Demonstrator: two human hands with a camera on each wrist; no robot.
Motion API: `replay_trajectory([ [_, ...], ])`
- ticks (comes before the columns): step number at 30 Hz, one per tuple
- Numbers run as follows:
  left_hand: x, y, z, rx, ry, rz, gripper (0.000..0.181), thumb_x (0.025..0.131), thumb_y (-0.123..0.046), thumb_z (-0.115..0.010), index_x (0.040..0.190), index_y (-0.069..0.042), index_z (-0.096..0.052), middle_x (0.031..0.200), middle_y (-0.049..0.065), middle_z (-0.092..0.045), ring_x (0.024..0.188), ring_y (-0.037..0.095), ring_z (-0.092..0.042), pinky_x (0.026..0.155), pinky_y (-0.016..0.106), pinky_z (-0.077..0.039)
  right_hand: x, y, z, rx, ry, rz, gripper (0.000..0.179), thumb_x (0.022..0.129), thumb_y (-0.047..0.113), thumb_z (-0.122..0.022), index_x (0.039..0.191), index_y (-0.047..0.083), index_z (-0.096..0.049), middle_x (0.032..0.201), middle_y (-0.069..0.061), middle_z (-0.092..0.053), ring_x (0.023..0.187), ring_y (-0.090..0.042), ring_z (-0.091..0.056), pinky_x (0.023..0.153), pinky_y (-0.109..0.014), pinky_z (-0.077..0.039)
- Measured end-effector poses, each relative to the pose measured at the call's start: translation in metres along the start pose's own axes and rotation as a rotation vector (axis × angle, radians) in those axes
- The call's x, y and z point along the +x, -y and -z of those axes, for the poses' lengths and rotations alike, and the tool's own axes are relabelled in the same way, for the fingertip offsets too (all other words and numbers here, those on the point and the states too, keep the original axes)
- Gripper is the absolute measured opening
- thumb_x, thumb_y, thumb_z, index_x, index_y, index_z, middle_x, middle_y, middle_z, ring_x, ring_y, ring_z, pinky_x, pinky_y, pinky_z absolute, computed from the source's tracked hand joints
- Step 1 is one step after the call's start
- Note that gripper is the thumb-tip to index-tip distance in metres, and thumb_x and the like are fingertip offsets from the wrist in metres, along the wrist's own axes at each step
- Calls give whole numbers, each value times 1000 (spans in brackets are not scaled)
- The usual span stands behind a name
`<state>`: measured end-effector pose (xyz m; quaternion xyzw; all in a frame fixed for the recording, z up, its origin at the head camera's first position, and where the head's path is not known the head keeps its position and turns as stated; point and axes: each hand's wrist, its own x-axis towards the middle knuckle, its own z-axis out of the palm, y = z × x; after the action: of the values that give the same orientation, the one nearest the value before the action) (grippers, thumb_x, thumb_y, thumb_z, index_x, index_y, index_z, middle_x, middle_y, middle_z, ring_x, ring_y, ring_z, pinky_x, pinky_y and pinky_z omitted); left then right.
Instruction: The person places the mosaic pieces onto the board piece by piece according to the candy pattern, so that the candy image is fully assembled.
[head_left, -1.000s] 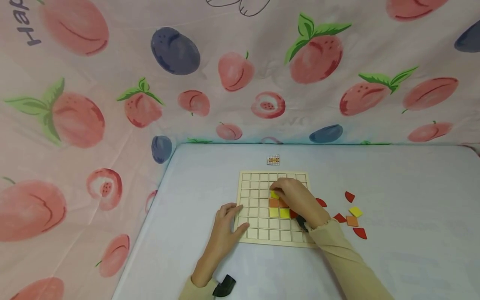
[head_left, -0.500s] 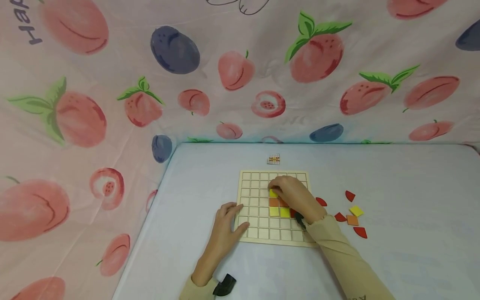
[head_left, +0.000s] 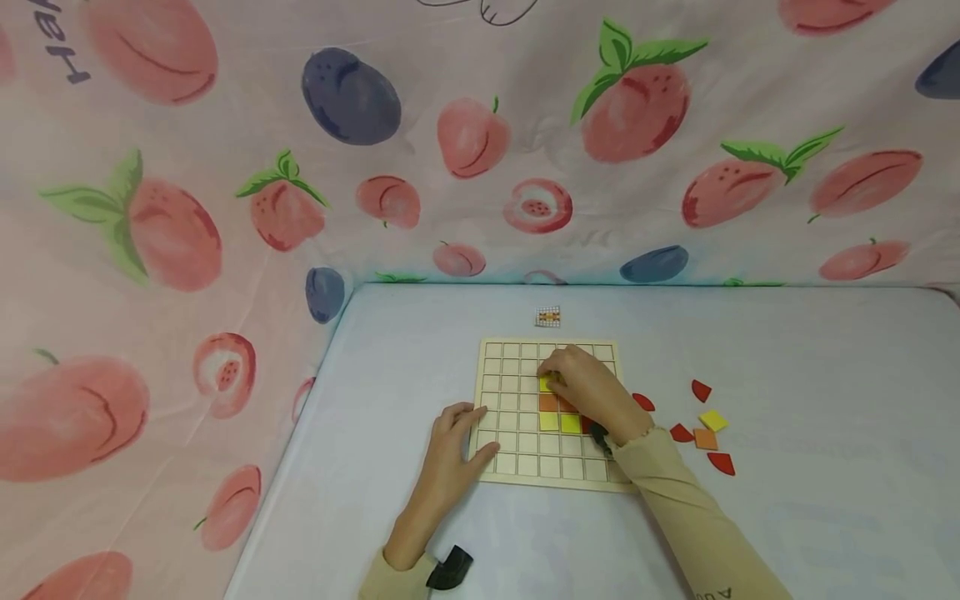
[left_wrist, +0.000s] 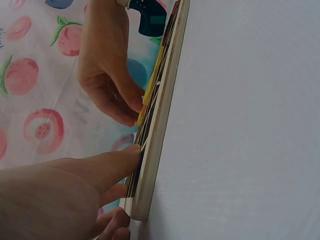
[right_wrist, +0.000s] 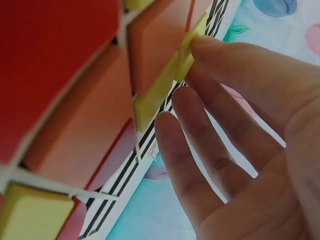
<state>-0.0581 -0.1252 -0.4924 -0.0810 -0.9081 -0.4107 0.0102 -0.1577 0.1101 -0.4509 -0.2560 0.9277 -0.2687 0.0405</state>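
A pale wooden board (head_left: 510, 462) with a grid of square cells lies on the table. Along its left edge rests my left hand (head_left: 448, 450), thumb on the top face, as the left wrist view (left_wrist: 115, 167) also shows. My right hand (head_left: 588, 387) reaches over the board's upper middle. Its thumb and index finger pinch a small yellow tile (right_wrist: 187, 55) at the grid, with the other fingers spread loosely beside. Below that hand sit orange tiles (head_left: 548, 402), then a row with yellow tiles (head_left: 570, 423) and a red piece (head_left: 587, 426). The right hand hides some cells.
Right of the board lie loose red rounded pieces (head_left: 722, 464), a yellow tile (head_left: 713, 420) and an orange tile (head_left: 705, 439). Behind the board is a small printed card (head_left: 548, 316) with a grid picture. Fruit-patterned cloth (head_left: 472, 137) hangs at the back and left.
My right hand has shifted very slightly left and stays at the yellow tile. The left hand keeps its place on the board's edge.
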Motion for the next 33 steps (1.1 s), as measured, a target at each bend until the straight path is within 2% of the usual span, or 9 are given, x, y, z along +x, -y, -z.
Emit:
replay_trajectory([
  [5,0,-1,1,-2,-1,3,53,89,-21,-76,137,-5,-58,139,12,-49,128,30,-44,104,50,-41,-4,0,1,-52,11,-36,20,89,5,-72,109,4,-75,108,-9,-72,100,-26,-62,90,-41,-54],
  [9,0,-2,1,-7,-1,3,53,89,-21,-76,136,-4,-59,139,12,-49,128,31,-44,104,51,-41,-9,-1,4,-91,14,-34,23,90,8,-72,113,5,-74,113,-10,-71,108,-28,-62,95,-43,-52],
  [14,0,-2,1,-8,3,2,53,89,-21,-76,137,-4,-58,139,13,-49,128,31,-44,104,50,-41,-21,-2,12,-107,-23,-15,25,88,8,-74,113,4,-73,115,-11,-69,112,-30,-61,96,-46,-52],
  [21,0,-4,1,-16,0,0,53,89,-20,-76,136,-4,-58,139,13,-49,127,32,-44,103,51,-41,-38,-7,23,-111,-60,-3,23,88,7,-73,110,1,-72,112,-13,-67,109,-31,-60,93,-46,-52],
  [27,1,-4,2,-12,3,10,53,89,-20,-76,136,-3,-59,138,14,-49,127,32,-44,103,51,-41,-53,-10,33,-131,-41,-42,29,86,11,-78,112,2,-71,114,-13,-66,111,-31,-59,94,-47,-51],
  [33,1,-3,1,-3,-3,-6,53,88,-20,-76,135,-3,-59,138,14,-50,127,32,-44,103,50,-42,-65,-16,41,-172,-31,-85,29,83,7,-79,111,2,-72,115,-15,-67,112,-33,-58,94,-48,-52],
])
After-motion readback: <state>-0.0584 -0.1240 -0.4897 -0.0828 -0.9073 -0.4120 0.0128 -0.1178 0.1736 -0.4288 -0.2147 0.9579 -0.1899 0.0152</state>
